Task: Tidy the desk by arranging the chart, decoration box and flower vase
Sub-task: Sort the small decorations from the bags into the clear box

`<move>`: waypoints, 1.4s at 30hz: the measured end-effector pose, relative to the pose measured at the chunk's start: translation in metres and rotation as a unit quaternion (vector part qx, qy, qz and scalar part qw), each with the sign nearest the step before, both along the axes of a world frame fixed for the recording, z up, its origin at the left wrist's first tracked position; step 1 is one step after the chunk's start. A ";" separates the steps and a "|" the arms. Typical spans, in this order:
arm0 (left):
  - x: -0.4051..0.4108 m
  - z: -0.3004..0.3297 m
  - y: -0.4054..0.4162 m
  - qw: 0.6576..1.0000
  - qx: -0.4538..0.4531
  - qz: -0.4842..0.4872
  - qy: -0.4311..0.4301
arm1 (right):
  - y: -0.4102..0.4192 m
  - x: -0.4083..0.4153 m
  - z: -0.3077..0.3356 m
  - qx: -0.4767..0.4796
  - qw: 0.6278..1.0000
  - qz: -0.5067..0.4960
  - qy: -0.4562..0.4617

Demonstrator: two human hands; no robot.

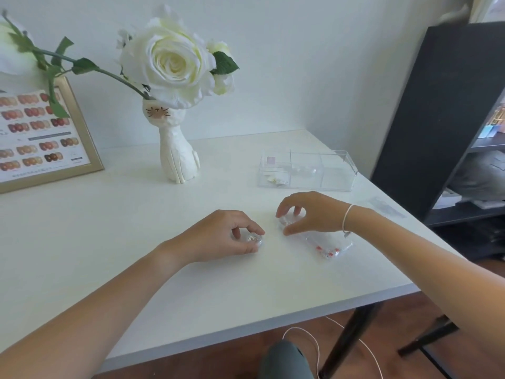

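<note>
A gold-framed colour chart [41,138] leans against the wall at the far left of the white desk [136,242]. Beside it stands a white cat-shaped vase [177,154] with white roses. A clear decoration box [307,170] with compartments sits at the back right. My left hand [226,236] pinches a small round clear container [255,239] on the desk. My right hand [306,213] grips one end of a clear plastic packet [325,243] holding small red pieces, which lies flat on the desk.
A black shelf unit [442,119] stands right of the desk, close to its edge. A strip of clear plastic [388,206] lies near the right edge. A white cable [314,348] hangs below the desk's front edge.
</note>
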State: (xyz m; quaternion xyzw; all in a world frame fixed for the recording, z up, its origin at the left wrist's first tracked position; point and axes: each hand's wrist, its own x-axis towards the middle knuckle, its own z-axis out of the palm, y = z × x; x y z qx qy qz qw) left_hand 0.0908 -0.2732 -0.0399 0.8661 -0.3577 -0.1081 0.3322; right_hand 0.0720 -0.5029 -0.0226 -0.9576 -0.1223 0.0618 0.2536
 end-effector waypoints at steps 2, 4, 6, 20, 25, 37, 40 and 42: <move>0.000 0.000 0.000 1.000 -0.003 0.001 -0.008 | 0.001 0.000 -0.002 -0.005 1.000 0.006 -0.008; 0.001 0.000 0.000 1.000 -0.007 0.003 -0.012 | 0.002 0.000 -0.003 -0.007 1.000 0.009 -0.013; 0.003 0.002 0.000 1.000 -0.014 0.008 -0.016 | 0.000 0.001 -0.002 -0.001 1.000 0.006 -0.022; 0.069 0.065 -0.086 0.992 -0.077 0.025 -0.101 | -0.079 0.024 0.054 0.075 0.982 -0.120 -0.125; 0.099 0.071 -0.130 0.993 -0.021 0.019 -0.119 | -0.102 0.038 0.064 0.094 0.970 -0.161 -0.155; 0.143 0.064 -0.175 0.980 0.184 0.002 -0.081 | -0.118 0.058 0.056 0.116 0.970 -0.151 -0.149; 0.146 0.064 -0.181 0.966 0.246 -0.001 -0.076 | -0.117 0.060 0.051 0.115 0.973 -0.144 -0.140; 0.147 0.065 -0.184 0.961 0.270 0.000 -0.063 | -0.116 0.062 0.048 0.111 0.975 -0.141 -0.132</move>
